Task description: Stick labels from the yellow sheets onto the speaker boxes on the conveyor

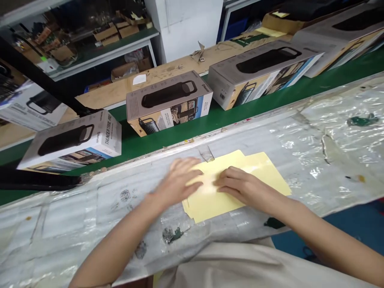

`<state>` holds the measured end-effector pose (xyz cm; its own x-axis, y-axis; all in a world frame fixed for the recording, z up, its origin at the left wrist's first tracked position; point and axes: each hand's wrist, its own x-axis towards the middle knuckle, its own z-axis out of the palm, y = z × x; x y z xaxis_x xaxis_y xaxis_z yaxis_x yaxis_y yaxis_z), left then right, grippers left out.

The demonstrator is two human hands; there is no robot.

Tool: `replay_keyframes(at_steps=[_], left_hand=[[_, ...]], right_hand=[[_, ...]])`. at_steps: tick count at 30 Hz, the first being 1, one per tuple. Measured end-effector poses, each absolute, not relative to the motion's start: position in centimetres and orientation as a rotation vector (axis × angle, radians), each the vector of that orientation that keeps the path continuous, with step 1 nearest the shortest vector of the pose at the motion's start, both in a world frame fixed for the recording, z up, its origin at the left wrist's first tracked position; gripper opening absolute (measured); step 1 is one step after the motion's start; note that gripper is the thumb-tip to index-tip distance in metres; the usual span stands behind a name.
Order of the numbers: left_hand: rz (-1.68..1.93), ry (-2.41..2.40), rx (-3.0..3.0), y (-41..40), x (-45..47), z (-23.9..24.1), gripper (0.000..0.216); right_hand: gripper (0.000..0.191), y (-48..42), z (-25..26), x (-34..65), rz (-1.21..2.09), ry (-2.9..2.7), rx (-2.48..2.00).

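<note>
A stack of pale yellow sheets (258,172) lies flat on the worktable (72,216), which is covered in clear plastic film. My left hand (177,180) rests on the stack's left edge, fingers stretched out flat and slightly blurred. My right hand (243,186) lies on the middle of the top sheet with its fingers together, pressing down. Neither hand grips anything. A small clear tab (207,154) sits at the stack's far edge.
Behind the table runs a green conveyor belt (240,114) carrying three speaker boxes: one at left (75,142), one in the middle (169,102), one at right (261,72). More boxes lie at far right (345,36). Shelves with cartons stand at the back left.
</note>
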<state>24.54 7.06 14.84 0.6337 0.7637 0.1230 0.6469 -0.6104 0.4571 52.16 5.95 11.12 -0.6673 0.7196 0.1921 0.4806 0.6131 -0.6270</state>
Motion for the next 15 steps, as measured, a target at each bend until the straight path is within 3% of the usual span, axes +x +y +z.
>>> replay_keyframes(at_steps=[8,12,15], left_hand=[[0.335,0.982,2.443,5.7,26.9,11.1,0.023],[0.495,0.985,2.578,5.3,26.5,10.6,0.024],[0.737,1.000,2.700,5.6,26.4,7.5,0.026]], right_hand=[[0.030,4.8,10.2,52.3,0.772,-2.456,-0.941],[0.020,4.4,10.5,52.2,0.799,-2.441,-0.974],[0.020,4.8,9.2,53.0,0.613,-2.505,-0.922]])
